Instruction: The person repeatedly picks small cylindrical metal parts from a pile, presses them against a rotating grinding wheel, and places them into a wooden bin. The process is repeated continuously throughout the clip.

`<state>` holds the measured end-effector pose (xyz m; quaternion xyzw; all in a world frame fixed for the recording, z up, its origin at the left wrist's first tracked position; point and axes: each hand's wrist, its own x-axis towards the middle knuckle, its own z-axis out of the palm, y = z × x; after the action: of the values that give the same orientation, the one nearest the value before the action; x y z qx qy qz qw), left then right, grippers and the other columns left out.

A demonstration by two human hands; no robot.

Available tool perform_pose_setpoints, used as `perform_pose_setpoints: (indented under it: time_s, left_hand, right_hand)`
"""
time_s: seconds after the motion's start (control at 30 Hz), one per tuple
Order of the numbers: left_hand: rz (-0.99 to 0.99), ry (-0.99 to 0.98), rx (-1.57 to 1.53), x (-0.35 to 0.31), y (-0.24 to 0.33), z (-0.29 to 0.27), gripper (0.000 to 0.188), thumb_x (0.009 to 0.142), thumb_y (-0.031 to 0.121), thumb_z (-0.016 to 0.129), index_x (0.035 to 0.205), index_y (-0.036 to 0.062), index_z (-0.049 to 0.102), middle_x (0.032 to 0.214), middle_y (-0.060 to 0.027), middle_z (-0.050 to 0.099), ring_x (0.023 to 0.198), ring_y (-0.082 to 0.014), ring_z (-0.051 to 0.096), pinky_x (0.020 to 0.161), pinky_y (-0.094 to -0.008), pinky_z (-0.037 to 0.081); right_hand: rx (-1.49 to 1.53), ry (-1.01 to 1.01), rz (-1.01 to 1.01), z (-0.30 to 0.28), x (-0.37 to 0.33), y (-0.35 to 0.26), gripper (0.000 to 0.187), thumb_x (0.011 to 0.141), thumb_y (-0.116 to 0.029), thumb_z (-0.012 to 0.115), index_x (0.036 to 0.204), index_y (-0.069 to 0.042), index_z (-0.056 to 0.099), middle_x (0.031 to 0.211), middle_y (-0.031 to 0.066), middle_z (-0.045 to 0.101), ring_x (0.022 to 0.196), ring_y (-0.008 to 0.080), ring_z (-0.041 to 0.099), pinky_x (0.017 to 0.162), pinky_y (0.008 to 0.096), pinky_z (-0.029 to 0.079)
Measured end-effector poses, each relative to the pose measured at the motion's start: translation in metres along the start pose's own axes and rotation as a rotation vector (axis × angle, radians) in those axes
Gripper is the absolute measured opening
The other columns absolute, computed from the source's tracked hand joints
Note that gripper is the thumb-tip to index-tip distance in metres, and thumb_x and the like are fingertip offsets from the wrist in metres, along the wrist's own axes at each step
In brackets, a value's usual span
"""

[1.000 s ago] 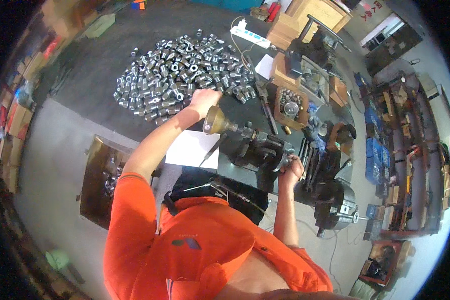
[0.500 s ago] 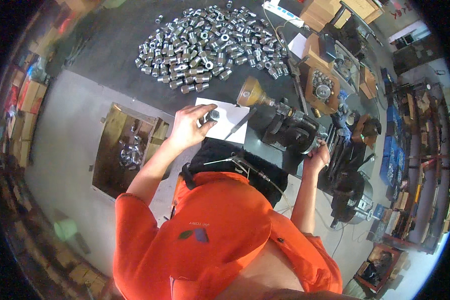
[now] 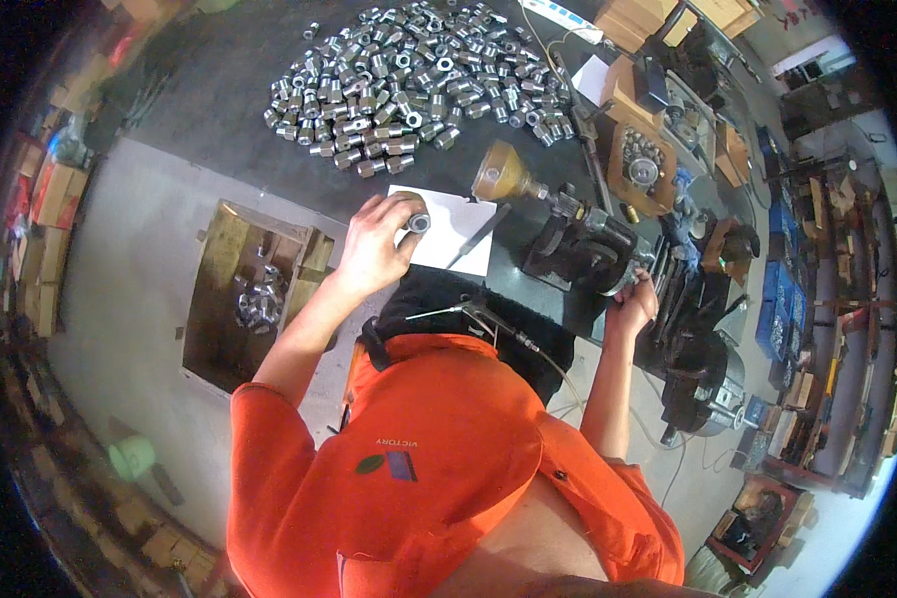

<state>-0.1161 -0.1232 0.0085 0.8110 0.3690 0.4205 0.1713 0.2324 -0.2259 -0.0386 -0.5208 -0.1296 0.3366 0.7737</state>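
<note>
Gripping steel fitting, left hand over paper; right hand curled at black machine, hold unclear.

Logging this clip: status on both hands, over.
Left hand holds metal fitting over white paper. Right hand at end of bench fixture. Slim dark tool overlapping paper.

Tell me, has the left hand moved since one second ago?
Yes: toward the person and somewhat left. Judged against the white paper, the left hand was beyond its far edge, at the metal fittings; now it is at the paper's left side.
</note>
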Motion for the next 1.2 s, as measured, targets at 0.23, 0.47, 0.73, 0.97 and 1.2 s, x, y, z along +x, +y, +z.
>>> perform_pose_setpoints:
  time_s: [0.23,0.47,0.73,0.97,1.2]
  left_hand:
    - [0.086,-0.035,0.106,0.004,0.006,-0.003,0.023,0.061,0.0,0.061,0.081,0.0043,0.053,0.083,-0.008,0.058,0.075,-0.0263,0.055,0.067,-0.034,0.041]
    - [0.088,-0.087,0.167,0.006,0.006,-0.005,0.025,0.059,0.002,0.062,0.083,0.0043,0.053,0.083,-0.0087,0.058,0.075,-0.0264,0.055,0.068,-0.0345,0.041]
    - [-0.102,-0.155,0.086,0.01,0.012,-0.005,0.027,0.063,0.003,0.062,0.089,0.002,0.054,0.084,-0.012,0.058,0.076,-0.0298,0.055,0.069,-0.0358,0.044]
    - [-0.521,-0.199,-0.882,0.02,-0.003,-0.011,0.026,0.073,-0.007,0.056,0.098,-0.0045,0.048,0.091,-0.011,0.057,0.087,-0.0182,0.058,0.075,-0.0266,0.046]
    - [-0.46,-0.104,-1.036,0.056,0.008,-0.01,0.024,0.08,0.009,0.055,0.098,-0.0065,0.047,0.081,-0.0129,0.058,0.07,-0.0212,0.061,0.066,-0.0294,0.048]
  right_hand:
    - [0.002,-0.028,-0.022,0.004,-0.004,-0.002,0.014,0.08,-0.009,0.04,0.082,0.0,0.05,0.054,-0.0032,0.034,0.044,0.0062,0.029,0.041,0.0207,0.023]
    - [-0.002,0.033,-0.012,0.006,-0.005,-0.004,0.014,0.078,-0.007,0.038,0.081,0.001,0.049,0.054,-0.0028,0.034,0.044,0.0067,0.027,0.041,0.0214,0.023]
    - [0.011,0.061,0.003,0.004,-0.002,-0.003,0.014,0.075,-0.002,0.036,0.081,0.002,0.049,0.055,-0.0026,0.034,0.043,0.0073,0.027,0.04,0.0214,0.022]
    - [-0.007,0.056,0.01,0.001,0.0,0.0,0.016,0.076,-0.005,0.036,0.08,0.001,0.051,0.052,-0.002,0.035,0.042,0.0078,0.027,0.04,0.0224,0.023]
    - [-0.031,0.096,-0.026,0.001,0.001,0.002,0.015,0.077,-0.013,0.043,0.076,-0.001,0.053,0.052,-0.0017,0.036,0.042,0.0083,0.028,0.04,0.0233,0.023]
